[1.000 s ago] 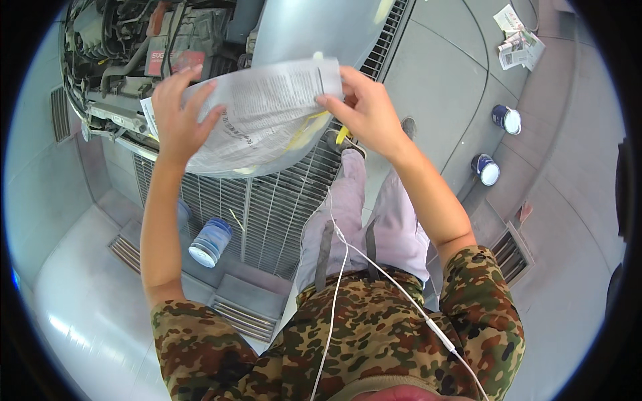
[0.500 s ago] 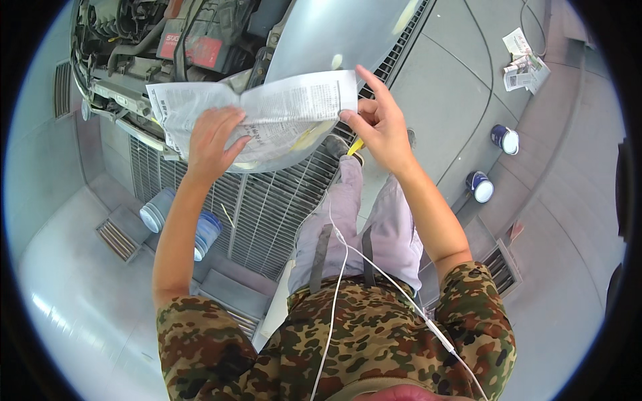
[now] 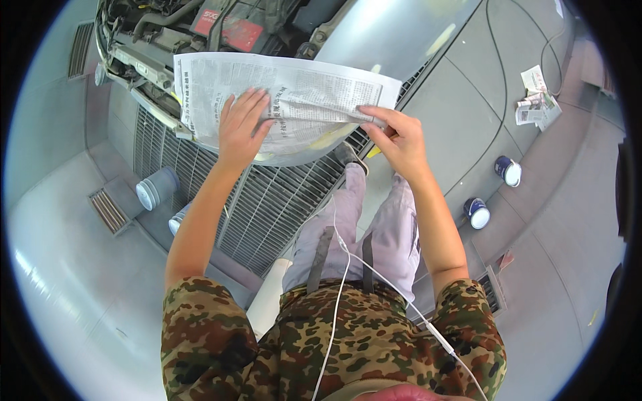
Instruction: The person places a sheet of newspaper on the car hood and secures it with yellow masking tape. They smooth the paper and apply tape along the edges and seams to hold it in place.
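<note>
A sheet of newspaper (image 3: 314, 83) lies over the edge of a car's silvery front body panel (image 3: 384, 40), partly spread out with a crease toward its right side. My left hand (image 3: 242, 128) rests on the sheet left of its middle, palm down with the fingers stretched out. At the sheet's right edge my right hand (image 3: 402, 139) pinches the paper between thumb and fingers. Pale yellowish patches mark the panel, one of them (image 3: 334, 138) just below the paper. The newspaper hides part of the panel and of the engine bay's edge.
The engine bay (image 3: 261, 20) is exposed at the far left. Under my feet runs a metal floor grating (image 3: 267, 207). Two blue paint cans (image 3: 477, 212) stand at right, near a cable (image 3: 495, 73) and loose papers (image 3: 537, 107). Pale plastic buckets (image 3: 158, 188) stand at left.
The newspaper is spread wider and flatter. My left hand has flattened out on it, and my right hand has closed its raised fingers on the right edge. The view has shifted slightly.
</note>
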